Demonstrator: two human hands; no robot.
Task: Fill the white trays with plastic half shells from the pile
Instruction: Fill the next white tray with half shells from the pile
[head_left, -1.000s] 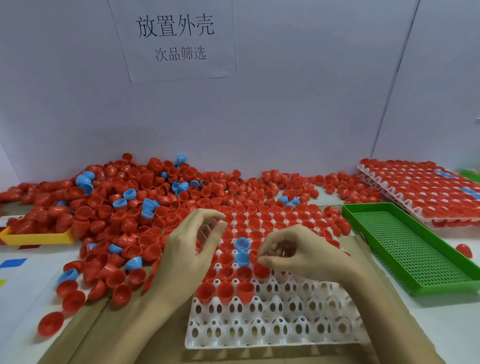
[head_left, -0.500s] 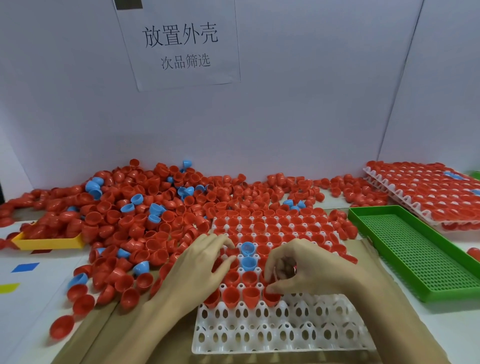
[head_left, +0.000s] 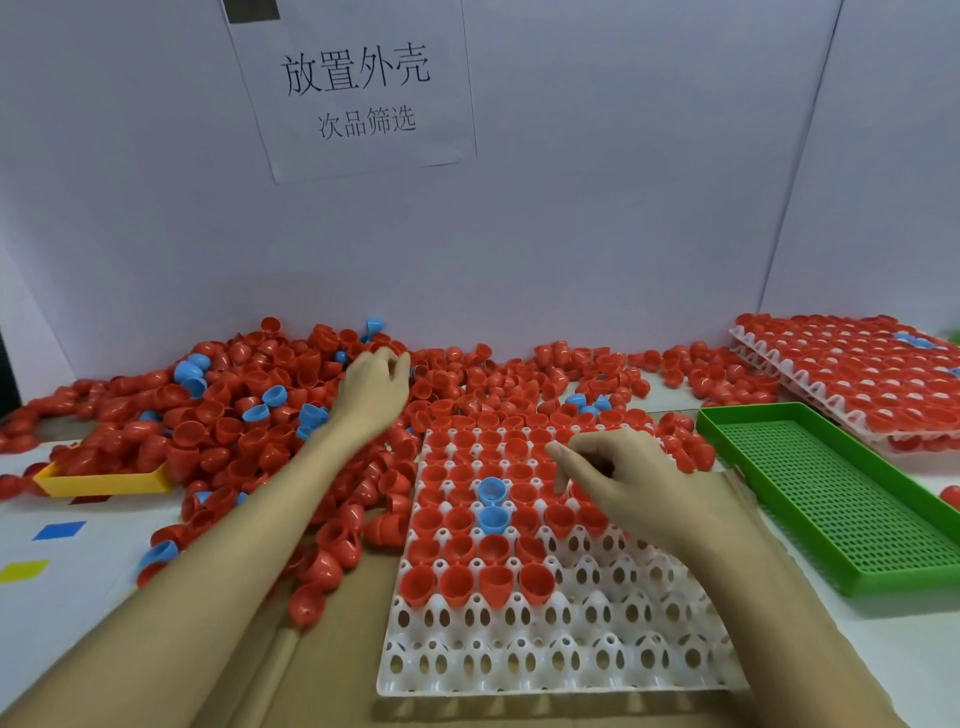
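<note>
Two bare forearms and hands, no sleeves

The left hand (head_left: 375, 392) and right hand (head_left: 621, 480) wear no gloves, rings or watch; both arms show uncovered from wrist to frame edge, with short plain nails.

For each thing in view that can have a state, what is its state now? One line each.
white tray: partly filled, near rows empty
far tray: full of shells
green tray: empty
yellow tray: partly buried under shells
pile: loose, mostly red, a few blue
left hand: reaching into pile, grip unclear
right hand: over white tray, fingers curled, contents unclear
</note>
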